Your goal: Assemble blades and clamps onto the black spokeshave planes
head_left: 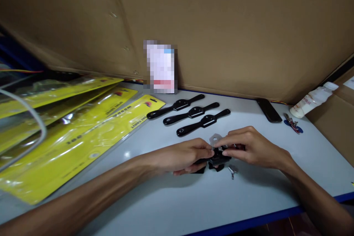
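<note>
Black metal tool (218,158) sits low on the pale grey bench (171,199), near its front middle, held between both hands. Left hand (182,156) lies on its side on the bench, fingers curled closed around the tool's left handle, thumb on top. Right hand (250,147) comes in from the right, its grip pinched shut: thumb and forefinger meet on a small silver plate (214,139) that stands tilted at the top of the tool's middle part. Whether the plate is seated in the tool or only resting against it cannot be told; fingers cover the join. A small silver wing screw (231,171) lies loose on the bench just in front of the tool, apart from both hands. Behind the hands, three more black tools (193,115) of the same two-handled shape lie side by side in a slanted row. Left of them, yellow card packs (83,132) in clear plastic are fanned over one another. Far right: a dark flat remote-like item (269,110), a bunch of keys (292,123), a white bottle (312,100) lying on its side. Brown cardboard (221,25) walls the back of the bench.
</note>
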Available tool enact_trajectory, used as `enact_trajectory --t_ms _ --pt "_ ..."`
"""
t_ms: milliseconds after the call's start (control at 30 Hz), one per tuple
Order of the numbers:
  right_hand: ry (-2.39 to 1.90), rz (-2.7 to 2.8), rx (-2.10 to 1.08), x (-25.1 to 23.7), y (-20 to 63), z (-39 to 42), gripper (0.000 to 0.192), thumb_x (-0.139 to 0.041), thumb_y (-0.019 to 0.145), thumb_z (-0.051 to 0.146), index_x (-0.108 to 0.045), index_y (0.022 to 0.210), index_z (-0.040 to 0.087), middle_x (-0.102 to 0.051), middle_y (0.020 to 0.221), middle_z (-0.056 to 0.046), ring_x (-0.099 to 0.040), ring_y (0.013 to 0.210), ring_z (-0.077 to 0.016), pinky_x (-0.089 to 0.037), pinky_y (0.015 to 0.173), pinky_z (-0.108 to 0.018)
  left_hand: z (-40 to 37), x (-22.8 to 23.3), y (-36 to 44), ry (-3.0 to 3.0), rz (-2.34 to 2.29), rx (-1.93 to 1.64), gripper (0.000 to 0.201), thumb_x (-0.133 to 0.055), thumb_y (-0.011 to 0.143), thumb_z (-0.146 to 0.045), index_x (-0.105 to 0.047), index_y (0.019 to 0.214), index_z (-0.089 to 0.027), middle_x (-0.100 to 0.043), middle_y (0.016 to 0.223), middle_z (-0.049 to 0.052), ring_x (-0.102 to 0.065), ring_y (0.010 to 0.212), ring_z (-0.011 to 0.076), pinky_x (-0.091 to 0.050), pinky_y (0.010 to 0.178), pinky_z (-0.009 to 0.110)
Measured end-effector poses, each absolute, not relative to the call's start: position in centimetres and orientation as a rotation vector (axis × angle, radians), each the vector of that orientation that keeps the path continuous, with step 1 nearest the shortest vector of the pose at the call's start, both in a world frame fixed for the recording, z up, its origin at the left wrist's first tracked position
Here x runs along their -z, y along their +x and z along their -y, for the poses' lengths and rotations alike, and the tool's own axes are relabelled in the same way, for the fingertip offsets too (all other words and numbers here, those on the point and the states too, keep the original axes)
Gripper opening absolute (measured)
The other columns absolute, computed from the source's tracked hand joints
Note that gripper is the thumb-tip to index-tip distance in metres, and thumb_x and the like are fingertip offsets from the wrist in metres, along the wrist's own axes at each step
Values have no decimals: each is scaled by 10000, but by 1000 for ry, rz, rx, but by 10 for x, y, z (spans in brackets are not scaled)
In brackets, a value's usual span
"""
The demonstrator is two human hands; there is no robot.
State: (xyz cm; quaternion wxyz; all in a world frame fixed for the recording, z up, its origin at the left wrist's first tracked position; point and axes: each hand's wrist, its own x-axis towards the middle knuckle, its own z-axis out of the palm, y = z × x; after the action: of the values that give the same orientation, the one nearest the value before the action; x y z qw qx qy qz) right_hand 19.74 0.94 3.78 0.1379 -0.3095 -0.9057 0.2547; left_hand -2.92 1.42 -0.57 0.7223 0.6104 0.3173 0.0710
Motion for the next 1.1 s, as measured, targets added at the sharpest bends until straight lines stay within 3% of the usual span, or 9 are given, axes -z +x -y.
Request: enact_trajectory --t_ms 333,400,600,700,767,833,900,1100 --pt "-1017 2631 -584 -35 195 -4 168 -673 899 232 -708 1061 204 -669 858 -4 -561 706 -122 -406 653 -248 -13 2 -28 1398 -759 -116 356 -454 915 -445 -424 641 -219 -365 439 -102 -216 313 55 -187 297 192" --pt "-1000 2656 -523 -33 194 -4 148 -617 916 191 -720 1022 201 -644 848 -11 -534 684 -119 -387 625 -249 -13 2 -28 1397 -758 -114 355 -448 916 -430 -418 631 -220 -367 435 -98 -216 307 56 -183 297 197" --pt "-868 2595 -447 -24 189 0 328 -453 919 72 -738 981 222 -625 873 -24 -532 685 -115 -365 595 -246 -13 4 -28 1348 -742 -153 328 -510 873 -453 -421 655 -225 -350 427 -111 -202 321 55 -178 307 191" --pt "-1068 2490 -366 -23 184 3 171 -535 956 231 -696 926 181 -632 845 -21 -534 680 -123 -380 626 -265 -13 5 -29 1315 -735 -159 344 -523 862 -475 -417 648 -227 -346 414 -112 -192 309 52 -165 305 196" --pt "-1200 2473 -301 -23 181 6 218 -635 917 371 -660 852 164 -628 786 -15 -525 665 -135 -374 630 -281 -13 5 -29 1289 -748 -166 338 -534 853 -462 -418 642 -224 -347 416 -114 -191 308 47 -164 304 196" --pt "-1236 2505 -276 -22 179 7 204 -660 892 360 -647 823 169 -625 763 -13 -525 667 -143 -360 624 -284 -13 5 -29 1272 -763 -172 329 -538 850 -450 -422 644 -221 -352 423 -114 -197 311 45 -169 303 192" --pt "-1200 2533 -301 -20 178 7 104 -594 913 247 -669 878 183 -630 788 -15 -536 686 -144 -358 629 -279 -13 5 -29 1263 -763 -181 342 -536 855 -467 -421 647 -222 -346 422 -116 -195 314 47 -165 299 191" --pt "-1146 2530 -484 -28 184 3 296 -514 911 84 -703 1081 236 -638 890 -16 -577 767 -145 -420 703 -273 -13 4 -29 1233 -778 -200 369 -556 841 -545 -436 691 -230 -333 411 -126 -184 307 53 -135 291 197"
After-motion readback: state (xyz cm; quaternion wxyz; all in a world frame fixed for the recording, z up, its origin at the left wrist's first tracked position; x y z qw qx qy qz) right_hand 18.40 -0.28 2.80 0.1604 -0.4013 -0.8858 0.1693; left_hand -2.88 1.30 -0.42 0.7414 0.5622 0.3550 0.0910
